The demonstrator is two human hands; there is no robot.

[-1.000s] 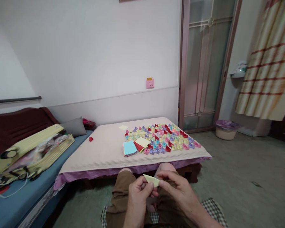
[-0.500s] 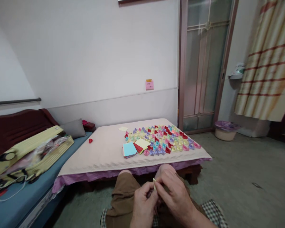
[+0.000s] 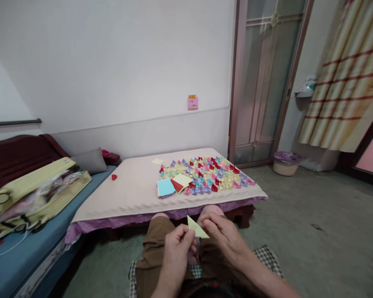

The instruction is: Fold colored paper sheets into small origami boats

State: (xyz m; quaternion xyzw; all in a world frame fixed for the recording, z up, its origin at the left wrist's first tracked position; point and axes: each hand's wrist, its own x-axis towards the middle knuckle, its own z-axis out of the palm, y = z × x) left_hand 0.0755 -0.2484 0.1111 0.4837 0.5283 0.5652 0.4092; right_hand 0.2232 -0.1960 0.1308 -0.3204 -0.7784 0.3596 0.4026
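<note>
Between the thumb and fingers of my left hand (image 3: 180,244) is a small pale yellow paper triangle (image 3: 196,229), folded, its flat face towards me. My right hand (image 3: 220,231) is just beside the triangle's upper right edge, its fingers curled with the thumb; whether they touch the paper I cannot tell. Both hands are above my lap, in front of the low table. On the table lie a stack of coloured paper squares with a light blue sheet (image 3: 165,187) on top, a fan of yellow, red and green sheets (image 3: 181,180), and rows of folded paper pieces (image 3: 211,174).
The low table (image 3: 121,198) has a cream cover with a purple cloth beneath. A red folded piece (image 3: 114,177) lies on its left part, pale sheets (image 3: 157,161) at the back. Left is a blue sofa (image 3: 54,221) bearing a yellow case (image 3: 59,194). A lined bin (image 3: 286,165) stands right.
The yellow paper has turned from edge-on to show a triangular face. My right hand's fingers have come away from their pinch beside my left fingers. The camera view has shifted slightly.
</note>
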